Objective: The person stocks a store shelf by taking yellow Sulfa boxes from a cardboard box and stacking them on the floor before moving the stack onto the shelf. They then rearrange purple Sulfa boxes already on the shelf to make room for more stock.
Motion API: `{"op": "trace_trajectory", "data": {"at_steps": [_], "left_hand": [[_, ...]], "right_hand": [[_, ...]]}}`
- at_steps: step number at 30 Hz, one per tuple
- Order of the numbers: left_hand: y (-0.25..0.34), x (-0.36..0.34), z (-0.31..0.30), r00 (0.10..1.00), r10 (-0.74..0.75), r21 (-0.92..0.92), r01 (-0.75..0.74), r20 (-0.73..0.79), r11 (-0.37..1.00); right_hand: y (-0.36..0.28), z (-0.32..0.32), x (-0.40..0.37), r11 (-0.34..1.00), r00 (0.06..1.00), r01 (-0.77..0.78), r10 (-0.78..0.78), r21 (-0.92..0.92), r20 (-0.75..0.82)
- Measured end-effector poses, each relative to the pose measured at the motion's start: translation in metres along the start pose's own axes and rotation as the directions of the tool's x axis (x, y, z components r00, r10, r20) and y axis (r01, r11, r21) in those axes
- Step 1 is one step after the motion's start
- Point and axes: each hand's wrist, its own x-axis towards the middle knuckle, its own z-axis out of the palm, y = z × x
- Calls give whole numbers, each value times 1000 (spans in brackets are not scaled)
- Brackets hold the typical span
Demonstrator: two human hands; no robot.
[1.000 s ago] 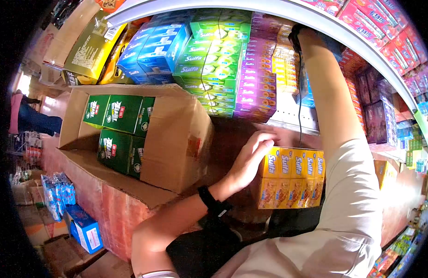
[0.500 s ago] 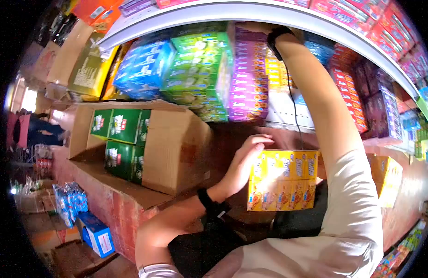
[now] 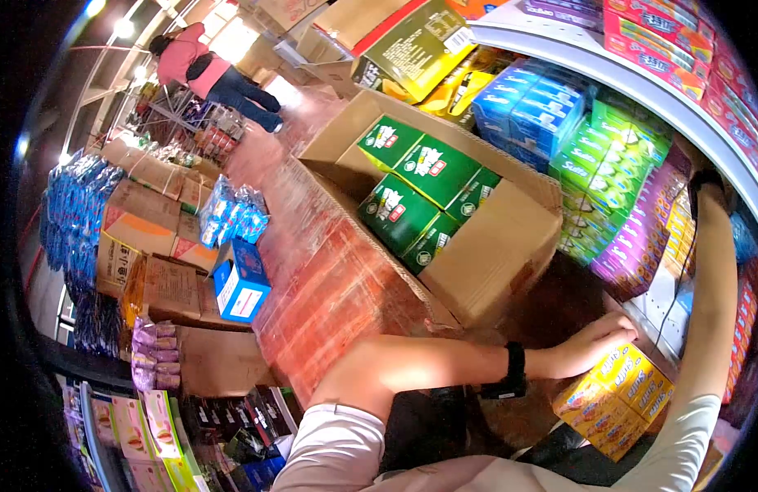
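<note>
My left hand (image 3: 596,343) is closed on the upper left edge of a yellow pack of small boxes (image 3: 617,402), which tilts in front of my body. My right arm (image 3: 711,287) reaches up into the shelf, past the black wristband (image 3: 707,180); the hand is in shadow under the upper shelf and its fingers cannot be made out. Close to it stand a stack of purple packs (image 3: 641,234) and some yellow packs (image 3: 681,221). Left of these are green packs (image 3: 605,168) and blue packs (image 3: 531,107). A black cord hangs beside my right forearm.
An open cardboard carton (image 3: 494,266) holding green boxes (image 3: 432,168) stands left of the shelf. The white upper shelf edge (image 3: 674,107) overhangs my right arm. A blue box (image 3: 241,283) and cartons (image 3: 141,217) lie across the red floor. A person (image 3: 207,74) bends over farther back.
My view has swung left, so the shelf, carton and yellow pack sit farther right and tilted. My left hand stays at the yellow pack; my right arm still reaches into the shelf.
</note>
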Motion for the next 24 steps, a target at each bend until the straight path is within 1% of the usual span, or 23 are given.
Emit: {"op": "trace_trajectory", "data": {"at_steps": [3,5,6,7,8,10,11,12,13,14,16,18,20,22,24], "left_hand": [[-10,1,2,997,71,33,-70,-24,997],[-10,0,-1,996,82,39,-80,-40,996],[-11,0,1,996,82,24,-81,-33,996],[-13,1,1,998,53,-14,-53,-35,998],[-25,2,1,998,46,-93,-49,-32,994],[-14,0,-2,1000,-9,-23,9,-26,1000],[-10,0,-1,1000,5,-14,-6,-30,1000],[-7,0,-1,999,22,0,-22,-37,1000],[-9,-1,-2,998,-39,0,39,-41,999],[-12,-1,0,995,-96,-140,91,-27,986],[-9,-1,-1,998,-66,-144,64,-9,988],[-7,-1,-4,993,-115,-137,117,22,984],[-7,-1,-5,987,-155,-166,159,39,973],[-9,0,-5,988,-150,-171,156,46,973],[-6,2,-3,987,-156,-170,159,29,973]], "right_hand": [[11,25,-2,999,999,-33,31,32,37],[26,49,-4,989,993,-86,76,120,88],[20,46,-7,990,993,-80,70,112,95],[23,38,-19,983,995,34,-18,-180,93],[7,12,-26,956,998,69,-62,-284,34],[-30,-43,-40,866,985,88,-149,-492,-87],[-15,-32,-40,766,966,123,-238,-630,-101],[-50,-66,-46,701,991,108,-136,-705,16],[-56,-67,-46,703,989,119,-143,-701,26],[-62,-68,-47,704,988,131,-149,-698,35],[-44,-48,-54,790,972,152,-229,-594,-56],[-77,-69,-60,834,987,95,-148,-543,-55],[-72,-67,-67,884,983,125,-171,-451,-63],[-66,-76,-76,917,977,177,-208,-356,-50],[-71,-86,-75,919,997,68,-78,-389,-11]]}}
